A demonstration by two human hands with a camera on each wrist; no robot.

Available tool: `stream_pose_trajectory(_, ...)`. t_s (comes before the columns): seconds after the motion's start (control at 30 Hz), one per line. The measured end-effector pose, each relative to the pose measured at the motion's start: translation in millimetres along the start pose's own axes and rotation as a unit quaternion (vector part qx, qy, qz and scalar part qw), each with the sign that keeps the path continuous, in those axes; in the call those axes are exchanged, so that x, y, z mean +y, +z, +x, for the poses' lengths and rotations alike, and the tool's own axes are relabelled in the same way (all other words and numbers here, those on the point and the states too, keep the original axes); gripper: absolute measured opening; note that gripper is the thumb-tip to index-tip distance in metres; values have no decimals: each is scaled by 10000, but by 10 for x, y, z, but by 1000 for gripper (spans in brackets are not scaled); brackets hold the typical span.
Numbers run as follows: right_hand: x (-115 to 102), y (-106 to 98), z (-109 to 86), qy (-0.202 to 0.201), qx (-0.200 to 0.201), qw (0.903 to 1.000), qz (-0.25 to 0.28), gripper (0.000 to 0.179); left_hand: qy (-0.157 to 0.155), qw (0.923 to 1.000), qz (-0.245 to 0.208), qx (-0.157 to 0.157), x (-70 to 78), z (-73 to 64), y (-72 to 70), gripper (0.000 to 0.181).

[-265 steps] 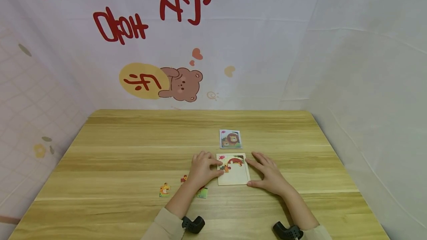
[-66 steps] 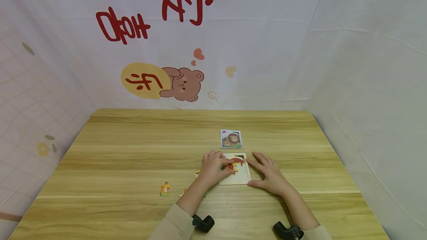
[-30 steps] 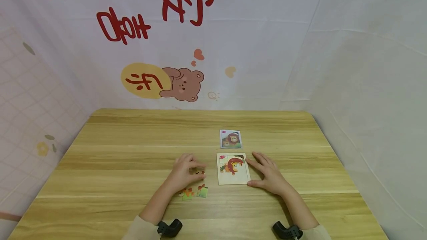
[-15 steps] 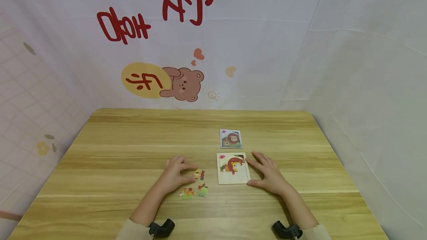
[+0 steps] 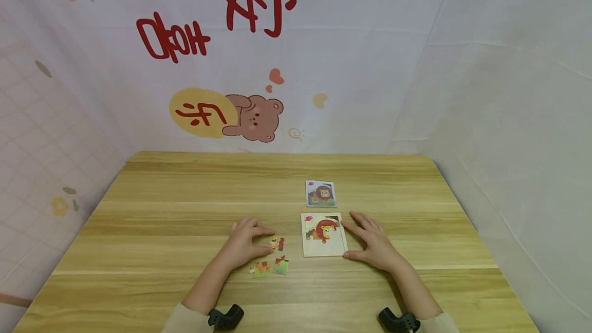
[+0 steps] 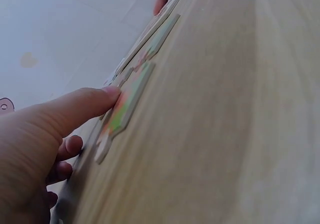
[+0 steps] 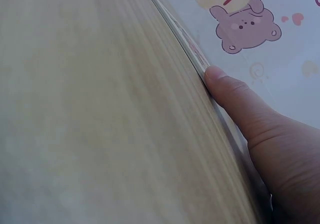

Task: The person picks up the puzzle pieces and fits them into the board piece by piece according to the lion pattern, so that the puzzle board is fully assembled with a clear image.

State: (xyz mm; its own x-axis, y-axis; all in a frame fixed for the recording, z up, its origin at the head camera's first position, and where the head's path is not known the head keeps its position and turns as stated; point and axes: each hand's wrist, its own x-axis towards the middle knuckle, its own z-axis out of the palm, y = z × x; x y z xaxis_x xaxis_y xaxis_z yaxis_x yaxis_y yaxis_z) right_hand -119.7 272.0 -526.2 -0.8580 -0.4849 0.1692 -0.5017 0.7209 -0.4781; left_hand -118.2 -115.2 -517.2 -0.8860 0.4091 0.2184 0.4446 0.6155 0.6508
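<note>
In the head view, my left hand lies low among the loose puzzle pieces, thumb and index finger spread at the left side of a yellow and dark-red piece. Its thumb in the left wrist view overlaps the green and orange piece. My right hand rests beside the puzzle board, its index finger and thumb touching the right edge. The board's upper part bears fitted pieces with a red lion mane; its lower part is bare and pale. The right thumb meets the board's edge in the right wrist view.
A lion picture card lies behind the board. Nearer me are an orange and green piece and a green piece with red. White printed cloth hangs behind the wooden table.
Since the oldest frame, lion-face pieces have joined the board. My left hand has left the board and moved left to the loose pieces, then stayed nearly still. The right hand has kept its place.
</note>
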Motion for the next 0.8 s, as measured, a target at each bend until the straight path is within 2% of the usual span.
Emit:
stream_pose_trajectory(0.13,-10,-2,-1,-53,52,10000,-19,81,36,10000,-70,5,5,12,16,33)
stream_pose_trajectory(0.33,-11,6,-6,-115,164,9998,-49,81,-95,9998,-159,10,32,26,32,28)
stream_pose_trajectory(0.6,-5,0,-7,-7,61,10000,-29,81,102,9986,-153,504,130,111,123,29)
stream_pose_trajectory(0.8,-9,-8,-5,41,-14,10000,-38,81,170,9976,-313,599,248,197,216,28)
